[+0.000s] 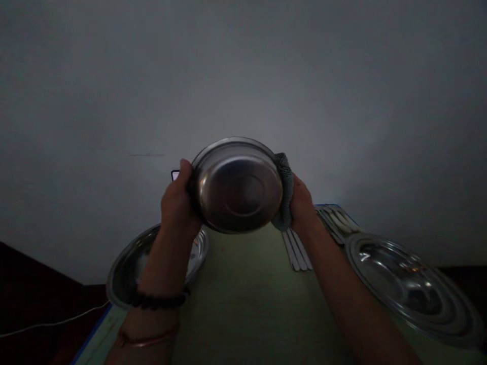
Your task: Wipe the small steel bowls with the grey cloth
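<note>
Between my two hands a metal bowl (243, 190) is held up above the table, tilted so that its rounded underside faces me. My left hand (178, 200) grips the bowl's left rim, thumb on top. On the right side a grey-green cloth (285, 192) is pressed against the rim, and my right hand (302, 203) is closed on it, holding the bowl through it. The fingers of both hands are mostly hidden behind the bowl and cloth. The inside of the bowl does not show.
A large metal basin (117, 276) stands at the left of the green table (243, 299). Several knives or similar flat-handled cutlery (299, 253) lie near my right wrist. Farther right are more utensils (338, 220) and a wide metal dish (407, 289). A wall (243, 76) rises behind.
</note>
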A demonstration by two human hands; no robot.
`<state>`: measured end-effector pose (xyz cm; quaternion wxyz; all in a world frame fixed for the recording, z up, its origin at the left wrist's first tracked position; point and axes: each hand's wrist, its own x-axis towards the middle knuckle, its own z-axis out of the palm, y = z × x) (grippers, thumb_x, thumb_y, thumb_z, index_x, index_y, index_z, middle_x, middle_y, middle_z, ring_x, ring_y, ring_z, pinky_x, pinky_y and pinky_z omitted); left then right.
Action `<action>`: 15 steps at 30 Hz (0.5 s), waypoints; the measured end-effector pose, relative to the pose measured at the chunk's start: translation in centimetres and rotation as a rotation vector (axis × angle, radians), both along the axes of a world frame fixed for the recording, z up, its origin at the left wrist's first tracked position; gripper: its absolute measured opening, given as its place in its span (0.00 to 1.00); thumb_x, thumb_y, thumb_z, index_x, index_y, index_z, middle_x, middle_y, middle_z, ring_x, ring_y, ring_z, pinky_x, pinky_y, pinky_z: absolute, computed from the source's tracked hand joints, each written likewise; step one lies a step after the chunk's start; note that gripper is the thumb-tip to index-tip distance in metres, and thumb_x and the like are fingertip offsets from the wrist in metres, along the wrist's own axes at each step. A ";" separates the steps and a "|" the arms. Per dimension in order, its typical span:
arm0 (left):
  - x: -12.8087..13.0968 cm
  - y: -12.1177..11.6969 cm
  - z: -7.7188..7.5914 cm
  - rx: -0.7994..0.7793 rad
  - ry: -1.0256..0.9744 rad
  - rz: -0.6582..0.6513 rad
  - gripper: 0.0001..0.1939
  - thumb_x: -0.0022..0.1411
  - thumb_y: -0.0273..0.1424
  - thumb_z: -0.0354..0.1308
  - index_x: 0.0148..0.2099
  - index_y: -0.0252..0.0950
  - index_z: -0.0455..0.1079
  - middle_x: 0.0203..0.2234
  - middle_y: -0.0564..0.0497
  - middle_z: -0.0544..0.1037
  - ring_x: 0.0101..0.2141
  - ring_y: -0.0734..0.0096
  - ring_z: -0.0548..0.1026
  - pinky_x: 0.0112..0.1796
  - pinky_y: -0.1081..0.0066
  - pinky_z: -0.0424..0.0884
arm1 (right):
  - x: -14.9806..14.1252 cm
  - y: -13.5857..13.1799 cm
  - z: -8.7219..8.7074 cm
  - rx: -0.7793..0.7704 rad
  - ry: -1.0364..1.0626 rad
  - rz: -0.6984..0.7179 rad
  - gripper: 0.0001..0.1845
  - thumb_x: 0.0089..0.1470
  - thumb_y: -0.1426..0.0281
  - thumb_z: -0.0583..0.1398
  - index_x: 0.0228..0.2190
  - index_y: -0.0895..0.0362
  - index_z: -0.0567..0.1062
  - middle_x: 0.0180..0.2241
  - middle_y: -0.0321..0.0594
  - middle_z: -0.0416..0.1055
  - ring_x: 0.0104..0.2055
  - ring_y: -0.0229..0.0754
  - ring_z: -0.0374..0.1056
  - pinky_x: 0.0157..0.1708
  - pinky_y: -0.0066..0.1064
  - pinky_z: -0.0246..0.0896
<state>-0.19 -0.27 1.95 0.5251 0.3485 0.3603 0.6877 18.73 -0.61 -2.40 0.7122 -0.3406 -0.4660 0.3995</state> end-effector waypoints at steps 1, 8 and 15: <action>-0.1 0.1 0.0 -0.016 -0.036 -0.015 0.15 0.61 0.37 0.54 0.24 0.37 0.68 0.16 0.57 0.72 0.19 0.78 0.68 0.23 0.77 0.67 | 0.0 0.1 0.0 -0.003 0.008 0.016 0.14 0.52 0.55 0.59 0.35 0.50 0.76 0.30 0.31 0.77 0.33 0.37 0.71 0.35 0.30 0.65; -0.4 -1.0 -0.4 -0.010 0.479 -0.465 0.20 0.54 0.46 0.60 0.21 0.35 0.72 0.16 0.50 0.73 0.17 0.75 0.69 0.19 0.75 0.64 | 2.8 -1.4 1.1 -0.048 -0.369 0.146 0.19 0.51 0.53 0.61 0.31 0.56 0.78 0.26 0.33 0.75 0.26 0.34 0.67 0.27 0.27 0.60; -0.4 -1.0 -0.5 0.081 0.584 -0.358 0.22 0.50 0.46 0.63 0.17 0.34 0.70 0.11 0.52 0.68 0.13 0.79 0.62 0.15 0.76 0.53 | 0.9 -1.8 1.0 -0.023 -0.384 0.255 0.19 0.51 0.52 0.61 0.31 0.56 0.77 0.26 0.34 0.74 0.28 0.36 0.68 0.29 0.28 0.63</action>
